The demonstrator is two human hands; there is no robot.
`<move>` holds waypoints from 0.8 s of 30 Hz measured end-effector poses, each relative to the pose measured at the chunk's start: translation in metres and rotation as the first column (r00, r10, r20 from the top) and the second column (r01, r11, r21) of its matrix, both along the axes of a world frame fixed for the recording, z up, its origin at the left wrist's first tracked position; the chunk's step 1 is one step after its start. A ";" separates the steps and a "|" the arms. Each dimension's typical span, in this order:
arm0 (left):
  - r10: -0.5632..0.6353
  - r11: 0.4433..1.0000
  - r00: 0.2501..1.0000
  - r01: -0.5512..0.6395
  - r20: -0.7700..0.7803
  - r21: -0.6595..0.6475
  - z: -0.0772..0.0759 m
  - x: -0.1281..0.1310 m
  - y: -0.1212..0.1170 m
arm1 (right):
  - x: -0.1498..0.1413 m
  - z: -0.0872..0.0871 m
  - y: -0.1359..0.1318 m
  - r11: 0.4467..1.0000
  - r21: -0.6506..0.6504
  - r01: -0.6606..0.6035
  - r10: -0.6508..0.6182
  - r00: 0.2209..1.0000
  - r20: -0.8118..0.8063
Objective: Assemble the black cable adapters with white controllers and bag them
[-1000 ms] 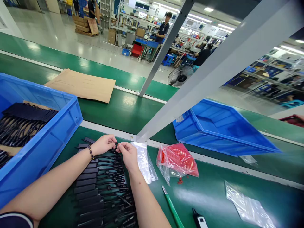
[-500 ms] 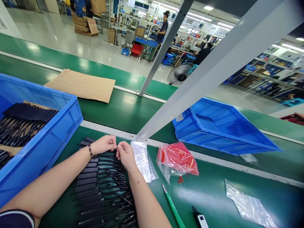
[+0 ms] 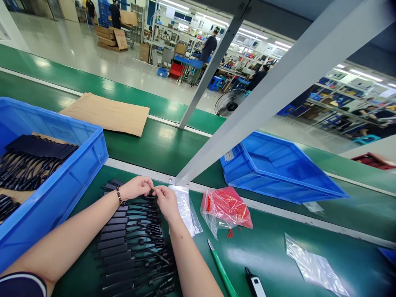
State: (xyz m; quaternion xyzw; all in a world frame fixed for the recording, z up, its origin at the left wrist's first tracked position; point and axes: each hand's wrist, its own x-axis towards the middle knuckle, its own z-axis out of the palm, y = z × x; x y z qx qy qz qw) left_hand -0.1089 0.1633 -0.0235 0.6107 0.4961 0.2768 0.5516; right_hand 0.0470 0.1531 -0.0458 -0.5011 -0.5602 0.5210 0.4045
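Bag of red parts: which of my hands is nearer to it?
Your right hand; it is left of the bag of red parts, across the clear plastic bags. Your left hand is farther left.

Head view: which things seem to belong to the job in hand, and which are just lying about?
In the job, apparently:
black corded units, near the left hand
bag of red pieces, perhaps

Apparently lying about:
cardboard sheet
green-handled knife
rightmost clear bag

Bracelet [image 3: 119, 196], my left wrist: dark round beads
My left sleeve [image 3: 21, 285]: dark navy, white stripe near hem
My right hand [image 3: 167, 202]: bare
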 end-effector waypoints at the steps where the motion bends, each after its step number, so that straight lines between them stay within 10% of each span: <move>1: 0.015 1.000 1.000 -0.014 -0.019 0.011 0.000 0.000 0.000 | 0.007 0.006 -0.002 0.999 0.036 0.016 -0.017 1.000 0.023; 8: 0.123 0.982 0.977 -0.095 -0.176 0.161 -0.002 -0.001 0.005 | 0.094 0.037 -0.052 0.954 0.283 0.094 -0.196 0.914 0.356; 13: 0.299 0.892 0.913 -0.164 -0.278 0.422 0.030 -0.009 -0.012 | 0.167 0.014 -0.112 0.952 0.302 0.049 -0.265 0.623 0.736; 19: 0.539 0.706 0.716 -0.096 -0.444 0.702 0.075 0.004 -0.114 | 0.201 -0.022 -0.153 0.978 0.191 0.078 -0.206 0.341 0.917; 24: 0.374 0.774 0.671 0.154 -0.640 0.614 0.054 0.024 -0.229 | 0.205 -0.024 -0.161 0.980 0.194 0.047 -0.198 0.350 0.916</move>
